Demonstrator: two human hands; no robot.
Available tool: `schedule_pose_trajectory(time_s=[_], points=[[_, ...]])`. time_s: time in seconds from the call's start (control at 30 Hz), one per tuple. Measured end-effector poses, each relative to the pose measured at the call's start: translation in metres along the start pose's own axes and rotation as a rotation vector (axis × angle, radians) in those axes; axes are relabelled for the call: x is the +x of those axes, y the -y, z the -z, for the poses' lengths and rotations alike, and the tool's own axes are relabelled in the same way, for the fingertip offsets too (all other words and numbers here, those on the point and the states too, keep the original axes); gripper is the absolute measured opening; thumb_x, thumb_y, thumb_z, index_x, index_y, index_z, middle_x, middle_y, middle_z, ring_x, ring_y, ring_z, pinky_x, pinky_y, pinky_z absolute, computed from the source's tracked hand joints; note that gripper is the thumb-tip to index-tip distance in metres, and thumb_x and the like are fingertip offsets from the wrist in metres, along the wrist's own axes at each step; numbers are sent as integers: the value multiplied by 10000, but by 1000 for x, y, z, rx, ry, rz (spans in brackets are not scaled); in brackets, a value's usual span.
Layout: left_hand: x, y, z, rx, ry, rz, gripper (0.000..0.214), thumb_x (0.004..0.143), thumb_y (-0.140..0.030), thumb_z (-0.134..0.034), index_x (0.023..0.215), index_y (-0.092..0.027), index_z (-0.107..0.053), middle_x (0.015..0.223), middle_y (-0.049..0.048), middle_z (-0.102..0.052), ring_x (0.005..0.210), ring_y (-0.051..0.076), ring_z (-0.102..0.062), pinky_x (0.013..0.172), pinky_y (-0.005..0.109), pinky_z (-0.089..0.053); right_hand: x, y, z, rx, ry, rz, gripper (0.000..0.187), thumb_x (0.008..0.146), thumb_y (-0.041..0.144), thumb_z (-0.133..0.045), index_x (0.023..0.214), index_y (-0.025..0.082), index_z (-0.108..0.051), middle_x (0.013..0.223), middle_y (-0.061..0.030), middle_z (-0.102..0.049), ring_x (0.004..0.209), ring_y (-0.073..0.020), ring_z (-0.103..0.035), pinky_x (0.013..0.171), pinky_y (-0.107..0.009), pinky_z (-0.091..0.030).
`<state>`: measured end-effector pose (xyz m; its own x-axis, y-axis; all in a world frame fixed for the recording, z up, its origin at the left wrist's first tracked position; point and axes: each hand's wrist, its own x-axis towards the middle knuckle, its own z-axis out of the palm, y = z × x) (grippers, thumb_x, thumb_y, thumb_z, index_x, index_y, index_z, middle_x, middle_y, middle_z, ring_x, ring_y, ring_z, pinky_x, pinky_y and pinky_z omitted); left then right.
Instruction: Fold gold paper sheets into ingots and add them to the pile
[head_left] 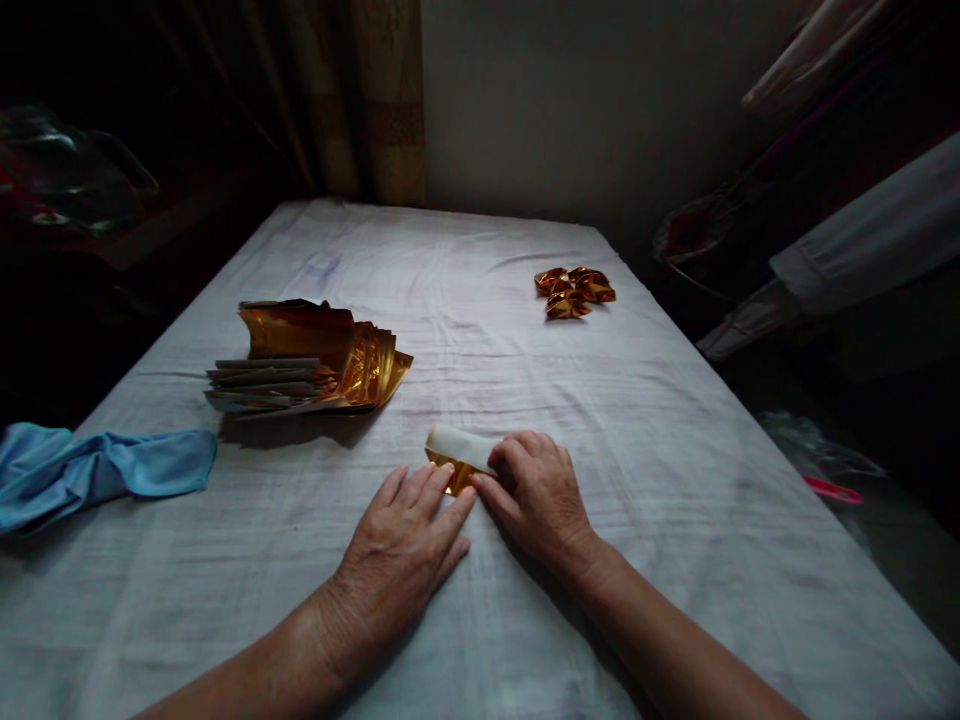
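A partly folded sheet of gold foil paper [466, 446] lies on the white cloth in front of me, its pale back showing along the far side and gold along the near side. My left hand [405, 535] rests flat with fingers stretched out, the fingertips pressing on the paper's near left edge. At the paper's right end, my right hand [538, 490] has its fingers curled and pinches it between thumb and fingers. The paper's right end is hidden under that hand.
A stack of curled gold paper sheets [315, 365] sits to the left. Several folded gold pieces [574, 290] lie at the far right. A blue cloth [105, 470] is at the left edge. The white-sheeted surface [675, 520] drops off on the right; a wall [540, 110] stands behind.
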<state>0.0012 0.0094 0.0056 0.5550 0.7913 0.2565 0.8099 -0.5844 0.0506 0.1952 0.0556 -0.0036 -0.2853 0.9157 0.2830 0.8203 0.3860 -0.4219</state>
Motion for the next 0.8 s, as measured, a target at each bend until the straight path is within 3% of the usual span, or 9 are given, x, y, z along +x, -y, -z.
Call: schedule_pose_trajectory(time_s=[0.33,0.47,0.67,0.8], points=[[-3,11,2,-70,31,-33,364,966,-331,-572,1314,-229,-601,1362,130,-605,1227,290,-576,1056,491,-417,-2,-6,0,50,11,-5,35,905,228,-643,878,230,-621,968,-33,-650,944,-223,-559,820,-356,-369],[-3,12,1,-71,36,-62,358,958,-320,-582,1298,-210,-607,1341,150,-621,1225,302,-584,1044,497,-437,-2,-2,1,10,14,-13,60,908,173,-592,886,221,-619,963,-36,-650,934,-221,-552,814,-355,-367],[-4,11,-2,-61,13,-56,396,944,-336,-606,1318,-208,-592,1362,145,-600,1283,304,-546,1111,504,-398,-1,3,-1,-52,3,-20,166,890,349,-662,822,217,-589,903,-44,-620,890,-230,-539,790,-358,-359],[1,18,4,-151,58,-67,362,936,-333,-618,1288,-246,-613,1343,111,-594,1316,286,-509,1159,519,-347,-1,-1,-3,-10,-18,-1,69,901,265,-642,880,216,-599,915,-36,-636,904,-222,-542,798,-344,-357]])
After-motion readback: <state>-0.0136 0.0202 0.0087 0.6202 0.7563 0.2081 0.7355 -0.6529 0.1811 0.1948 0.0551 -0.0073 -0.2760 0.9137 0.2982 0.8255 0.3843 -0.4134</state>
